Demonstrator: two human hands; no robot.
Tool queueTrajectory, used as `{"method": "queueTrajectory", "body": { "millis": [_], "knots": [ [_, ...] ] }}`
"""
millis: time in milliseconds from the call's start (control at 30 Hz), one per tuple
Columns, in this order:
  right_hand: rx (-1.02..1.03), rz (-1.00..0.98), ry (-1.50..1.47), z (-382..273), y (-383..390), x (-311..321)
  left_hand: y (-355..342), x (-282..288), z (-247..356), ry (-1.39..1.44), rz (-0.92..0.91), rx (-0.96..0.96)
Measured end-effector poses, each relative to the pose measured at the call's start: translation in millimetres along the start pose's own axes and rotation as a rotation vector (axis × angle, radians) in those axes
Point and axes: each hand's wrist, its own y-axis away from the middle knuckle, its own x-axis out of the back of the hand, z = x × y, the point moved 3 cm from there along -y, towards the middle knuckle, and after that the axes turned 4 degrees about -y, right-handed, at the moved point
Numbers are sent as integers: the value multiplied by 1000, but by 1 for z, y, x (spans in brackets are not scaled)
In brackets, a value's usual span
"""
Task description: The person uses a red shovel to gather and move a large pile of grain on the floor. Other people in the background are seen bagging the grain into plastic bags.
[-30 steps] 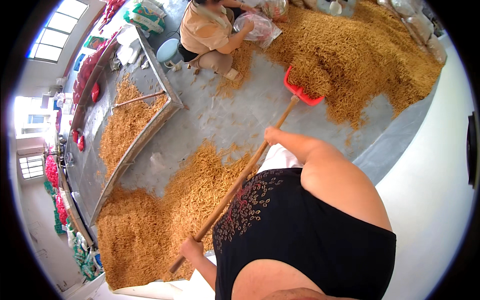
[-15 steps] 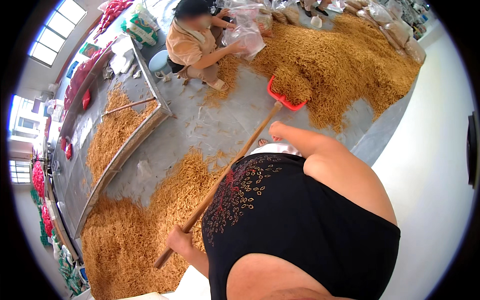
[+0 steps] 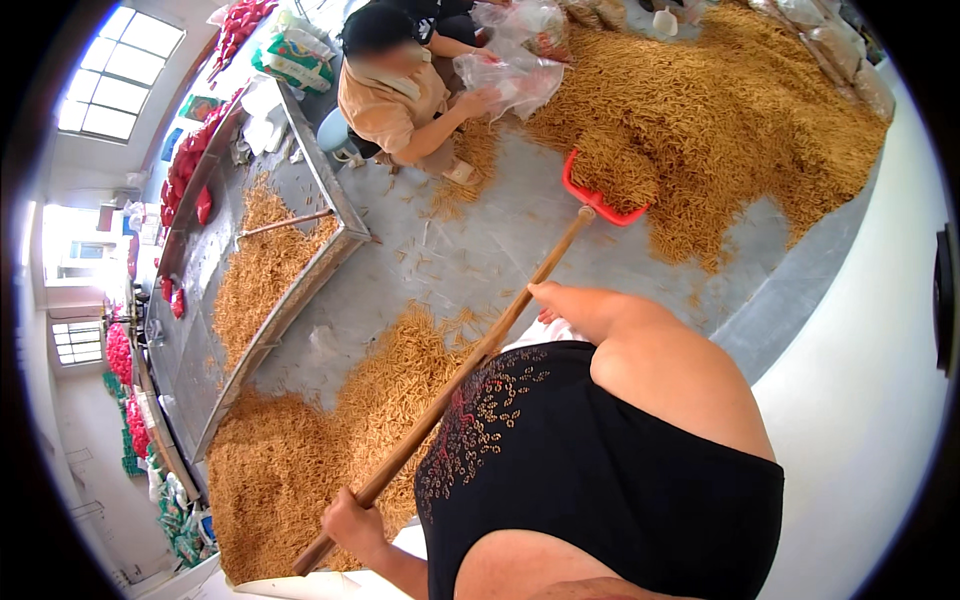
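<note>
My left hand (image 3: 352,522) is closed around the lower end of a long wooden shovel handle (image 3: 440,402). Higher up, my right hand (image 3: 546,300) meets the same handle, fingers curled and partly hidden. The handle slants up to the red scoop of the shovel (image 3: 608,208), which sits against the edge of a big pile of short golden-brown sticks (image 3: 715,120). Some of the sticks fill the scoop. Another heap of these sticks (image 3: 290,470) lies beside my left arm.
A person (image 3: 395,110) crouches at the far side, holding a clear plastic bag (image 3: 515,85), near a blue stool (image 3: 336,132). To the left stands a metal-edged table (image 3: 300,275) with more sticks and a wooden-handled tool. A white wall (image 3: 860,400) borders my right.
My right hand, apart from the handle before, now touches it. The whole view has shifted, so the scene sits farther right and slightly lower. The scoop remains at the pile's edge.
</note>
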Motion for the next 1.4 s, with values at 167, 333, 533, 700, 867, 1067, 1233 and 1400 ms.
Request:
{"method": "queueTrajectory", "body": {
  "millis": [167,333,533,700,867,1067,1233,1400],
  "knots": [
    [-59,-45,-383,-33,-30,16,-12,91,18,-95,179,-84],
    [73,4,-924,-40,-95,19,-18,175,49,-261,256,-216],
    [-153,-123,-1155,-45,-119,36,-19,177,53,-255,255,-151],
    [-162,-66,-1071,-52,-100,42,-7,183,55,-326,278,-97],
    [-188,28,-995,-60,-86,46,-3,200,64,-296,341,-85],
    [-176,-2,-941,-59,-79,49,7,207,72,-285,364,-32],
    [-225,-55,-907,-58,-78,56,15,207,76,-328,352,-46],
    [-292,-55,-879,-51,-69,62,31,206,81,-376,342,-6]
  ]
}}
